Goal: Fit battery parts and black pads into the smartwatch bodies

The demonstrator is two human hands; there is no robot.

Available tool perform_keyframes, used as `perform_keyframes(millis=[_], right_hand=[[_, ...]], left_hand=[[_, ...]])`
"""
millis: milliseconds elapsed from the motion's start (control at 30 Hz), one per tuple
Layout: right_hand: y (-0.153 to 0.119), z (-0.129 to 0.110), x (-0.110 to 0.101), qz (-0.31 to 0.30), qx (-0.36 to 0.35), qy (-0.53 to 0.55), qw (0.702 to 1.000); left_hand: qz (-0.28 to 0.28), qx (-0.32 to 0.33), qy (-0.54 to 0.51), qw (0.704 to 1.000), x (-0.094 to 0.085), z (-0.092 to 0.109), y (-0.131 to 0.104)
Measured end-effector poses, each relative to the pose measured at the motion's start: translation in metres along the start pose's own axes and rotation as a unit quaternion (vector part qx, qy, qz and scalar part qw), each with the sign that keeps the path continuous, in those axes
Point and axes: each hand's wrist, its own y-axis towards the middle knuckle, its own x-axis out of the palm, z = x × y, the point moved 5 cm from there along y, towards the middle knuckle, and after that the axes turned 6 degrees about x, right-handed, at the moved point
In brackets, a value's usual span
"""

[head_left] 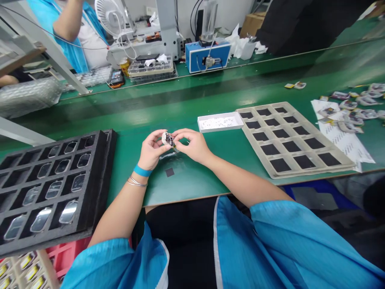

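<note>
Above the green table (192, 180), my left hand (152, 150) holds a small white device housing (167, 139) with its inner parts showing. My right hand (194, 145) touches the housing's right side, thumb and forefinger pinched together; what sits between those fingertips is too small to name. A small dark square (170, 172) lies on the table below the hands. Behind my right hand stands a shallow white box (220, 121) holding tiny dark pieces.
Left is a black foam tray (104, 168) with glassy frames. A beige compartment tray (273, 170) with dark pads lies right, with loose device parts (349, 105) beyond. Behind are a blue machine (192, 60), a fan (107, 14) and a person's arm (68, 22).
</note>
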Motion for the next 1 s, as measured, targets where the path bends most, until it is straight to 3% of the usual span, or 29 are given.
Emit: perform_keyframes(millis=[300, 1000], right_hand=[[0.002, 0.004, 0.002, -0.018, 0.035, -0.022, 0.999], [0.004, 0.017, 0.004, -0.052, 0.098, 0.032, 0.993]], left_hand=[[-0.034, 0.017, 0.056, 0.998, 0.005, 0.003, -0.002], [-0.034, 0.002, 0.063, 0.997, 0.006, 0.007, -0.003]])
